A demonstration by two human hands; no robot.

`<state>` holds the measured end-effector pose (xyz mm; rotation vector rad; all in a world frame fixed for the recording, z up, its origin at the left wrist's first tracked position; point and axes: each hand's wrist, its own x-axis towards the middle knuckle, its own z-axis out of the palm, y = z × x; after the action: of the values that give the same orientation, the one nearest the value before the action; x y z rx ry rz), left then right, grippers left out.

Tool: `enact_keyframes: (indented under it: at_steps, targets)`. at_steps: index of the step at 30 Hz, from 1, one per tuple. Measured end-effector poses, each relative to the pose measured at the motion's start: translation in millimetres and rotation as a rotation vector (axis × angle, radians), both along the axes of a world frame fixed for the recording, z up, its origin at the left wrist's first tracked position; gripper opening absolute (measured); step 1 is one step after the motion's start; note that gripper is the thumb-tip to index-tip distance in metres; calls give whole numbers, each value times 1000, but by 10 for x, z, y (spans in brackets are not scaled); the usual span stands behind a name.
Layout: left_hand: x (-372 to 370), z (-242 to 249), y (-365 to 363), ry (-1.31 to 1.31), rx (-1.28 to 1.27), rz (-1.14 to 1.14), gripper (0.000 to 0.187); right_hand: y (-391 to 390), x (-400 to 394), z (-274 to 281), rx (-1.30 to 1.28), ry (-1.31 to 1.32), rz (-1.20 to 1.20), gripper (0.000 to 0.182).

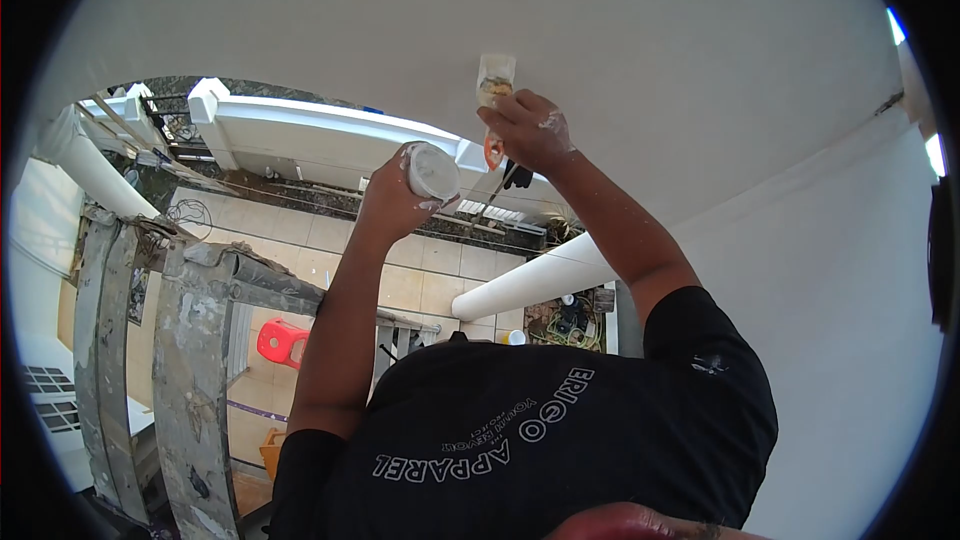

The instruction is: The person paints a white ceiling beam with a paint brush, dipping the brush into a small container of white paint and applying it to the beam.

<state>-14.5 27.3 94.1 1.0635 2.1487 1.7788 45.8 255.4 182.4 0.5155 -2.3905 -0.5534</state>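
Note:
My right hand [530, 130] is raised to the pale ceiling surface [640, 20], its fingers closed around a paintbrush [496, 70]. The brush has a flat whitish end, a tan middle and an orange handle tip with a hole. Its flat end lies at or very near the surface; contact is hard to judge. White smears mark the back of this hand. Lower and to the left, my left hand [388, 195] is wrapped around a small round white tub [434, 172]. White material coats the tub's rim and some fingers.
A paint-stained scaffold or ladder frame [195, 360] stands close on the left. Far below lie a tiled floor [425, 258], a red plastic stool [283, 342] and a white column [540, 280]. A white wall [830, 340] rises on the right; a low boundary wall [320, 135] runs beyond.

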Motion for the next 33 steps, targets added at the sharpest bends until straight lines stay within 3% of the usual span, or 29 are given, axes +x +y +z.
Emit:
enact_keyframes:
  at_steps: [3, 6, 8, 9, 11, 14, 18, 20, 21, 23, 24, 27, 29, 33]
  targets:
    - [24, 46, -12, 21, -9, 28, 68, 17, 160, -525, -152, -165, 15, 31]
    - [-9, -5, 9, 8, -8, 18, 67, 19, 210, -428, -296, -113, 48, 32]
    - [1, -33, 18, 5, -11, -3, 66, 28, 204, -274, -779, 145, -63, 23]
    - [5, -19, 12, 9, -24, -5, 69, 45, 202, -217, -782, 143, -69, 23]
    - [-4, -14, 9, 17, -32, -6, 72, 74, 170, -89, -1635, 253, 44, 22]
    - [4, -11, 17, 40, -57, 5, 72, 24, 228, 47, -1726, 278, 72, 28]
    - [44, 31, -1, 7, -16, 12, 65, 1, 261, -54, -1615, 312, 0, 24]
    - [47, 49, -15, 8, -7, 18, 65, 47, 284, -168, -1081, 331, -97, 19]
    - [48, 54, -22, 28, -11, 14, 66, 39, 285, -168, -1080, 331, -92, 19]
    - [52, 51, -21, 46, -12, 9, 67, 45, 291, -162, -539, 345, 78, 21]
    - [47, 43, -16, 36, -12, 3, 68, 59, 263, -161, -537, 345, 79, 21]
    - [44, 6, -3, 23, -18, -5, 69, 122, 88, -210, -61, 329, 54, 27]
    - [39, -24, 23, 22, -25, -15, 69, 218, -13, -440, -39, 280, 34, 22]
    - [32, 36, -3, -32, -22, -37, 70, 281, 116, -1027, -36, -106, 39, 16]
